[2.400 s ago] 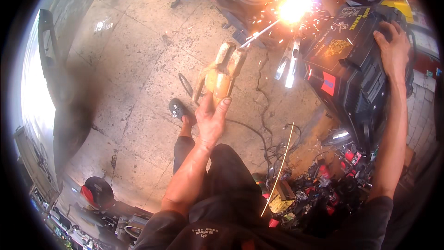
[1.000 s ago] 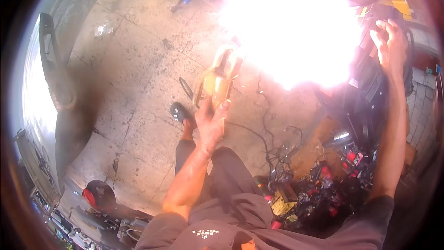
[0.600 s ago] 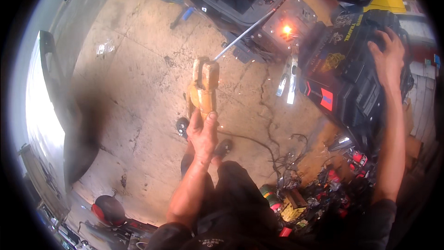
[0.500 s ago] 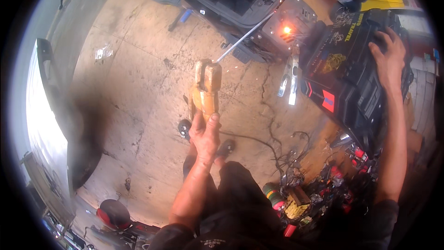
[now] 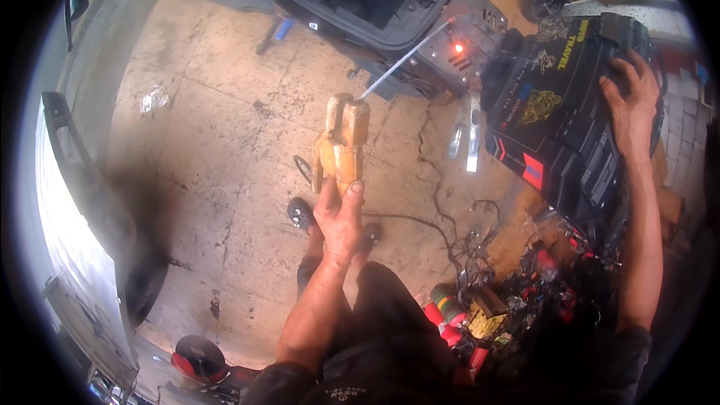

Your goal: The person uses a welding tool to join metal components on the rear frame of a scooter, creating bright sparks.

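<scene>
Left hand [image 5: 339, 219] grasps electrode holder [image 5: 345, 161]; right hand [image 5: 634, 103], grip released, touches black case [image 5: 574, 109]; its contents hidden.

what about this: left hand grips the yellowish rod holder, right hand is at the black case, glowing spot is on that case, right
The glowing spot is on the grey metal plate, not the black case, as the head view shows. The left hand does grip the yellowish rod holder, and the right hand is at the case.

Yellow capital lettering [image 5: 573, 45] and a red-and-blue label [image 5: 533, 173] on an angular black plastic case [image 5: 596, 131]; small white characters [image 5: 345, 391] on a dark fabric shirt [image 5: 394, 384].
</scene>
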The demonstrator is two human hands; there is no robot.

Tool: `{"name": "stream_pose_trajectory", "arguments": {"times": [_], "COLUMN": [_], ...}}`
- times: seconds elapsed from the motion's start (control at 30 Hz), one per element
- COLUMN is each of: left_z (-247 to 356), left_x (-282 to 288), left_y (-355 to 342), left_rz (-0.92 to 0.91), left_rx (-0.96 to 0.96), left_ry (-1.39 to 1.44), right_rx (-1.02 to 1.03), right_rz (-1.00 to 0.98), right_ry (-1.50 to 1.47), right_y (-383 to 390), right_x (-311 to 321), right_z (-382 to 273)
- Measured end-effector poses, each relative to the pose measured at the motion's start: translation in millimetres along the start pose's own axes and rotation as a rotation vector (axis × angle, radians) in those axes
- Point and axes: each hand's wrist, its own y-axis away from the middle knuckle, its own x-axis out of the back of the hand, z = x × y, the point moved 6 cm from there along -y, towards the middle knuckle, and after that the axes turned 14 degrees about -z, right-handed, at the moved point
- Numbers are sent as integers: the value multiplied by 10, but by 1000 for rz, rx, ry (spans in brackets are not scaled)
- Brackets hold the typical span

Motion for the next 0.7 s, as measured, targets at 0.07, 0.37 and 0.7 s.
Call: {"name": "stream_pose_trajectory", "arguments": {"times": [0.07,0.37,0.7], "left_z": [-8,80,148], "left_x": [9,-22,240], "left_y": [-8,-48,44], "left_rz": [-1,-2,77], "left_rx": [5,7,-69], "left_ry": [5,25,-100], "right_rx": [-1,13,118], "right_rz": [-6,-13,18], "right_ry": [-11,-18,-100], "right_y": [2,7,-78], "right_x": [-20,-42,-292], "right_z": [1,81,-140]}}
